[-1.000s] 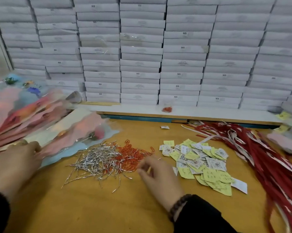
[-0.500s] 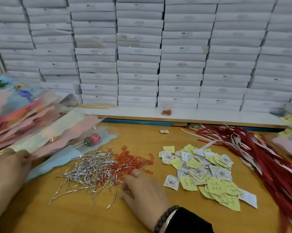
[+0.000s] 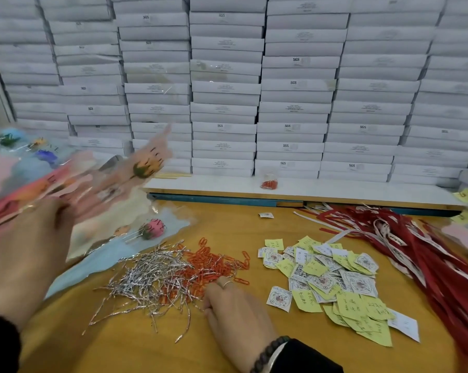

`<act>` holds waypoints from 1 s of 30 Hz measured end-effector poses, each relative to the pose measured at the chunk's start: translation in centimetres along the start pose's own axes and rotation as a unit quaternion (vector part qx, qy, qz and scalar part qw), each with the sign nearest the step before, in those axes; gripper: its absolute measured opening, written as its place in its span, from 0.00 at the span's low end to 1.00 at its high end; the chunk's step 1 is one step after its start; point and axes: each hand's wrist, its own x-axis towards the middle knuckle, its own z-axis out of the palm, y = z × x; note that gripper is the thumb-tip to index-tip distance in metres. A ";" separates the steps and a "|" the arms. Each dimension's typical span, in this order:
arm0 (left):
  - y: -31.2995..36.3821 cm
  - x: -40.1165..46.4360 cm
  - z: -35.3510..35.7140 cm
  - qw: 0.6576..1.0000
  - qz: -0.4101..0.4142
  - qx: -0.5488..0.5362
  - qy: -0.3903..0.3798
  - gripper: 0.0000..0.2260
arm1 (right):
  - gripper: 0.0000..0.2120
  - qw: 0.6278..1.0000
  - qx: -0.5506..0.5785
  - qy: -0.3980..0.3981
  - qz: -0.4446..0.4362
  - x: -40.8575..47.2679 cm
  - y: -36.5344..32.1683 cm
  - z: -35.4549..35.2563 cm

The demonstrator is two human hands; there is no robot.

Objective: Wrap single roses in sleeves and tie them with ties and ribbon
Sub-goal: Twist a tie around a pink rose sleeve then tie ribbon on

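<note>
Right hand [image 3: 235, 310] rests, fingers curled, at near-right edge of shiny silver wire ties [image 3: 149, 275], grip unclear. Left hand [image 3: 25, 254] holds blurred pink plastic sleeve [image 3: 144, 162], raised beyond ties.

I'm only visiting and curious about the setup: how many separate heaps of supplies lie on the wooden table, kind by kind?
sleeved roses: 1 stack
silver twist ties: 1 heap
orange paper clips: 1 heap
paper slips, yellow and white: 1 heap
red ribbons: 1 bundle
Total: 5
</note>
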 end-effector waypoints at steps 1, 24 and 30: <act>1.5 -0.4 0.0 0.998 0.020 -0.044 0.027 0.09 | 0.08 1.000 0.004 0.002 0.008 0.0 0.1 0.0; 12.3 -12.4 8.2 0.712 -0.266 -0.572 -0.308 0.04 | 0.07 0.852 0.500 0.081 0.133 -3.6 2.7 -3.8; 12.7 -13.2 8.4 0.716 -0.241 -0.575 -0.313 0.08 | 0.03 0.755 0.623 0.076 0.187 -3.6 3.6 -3.5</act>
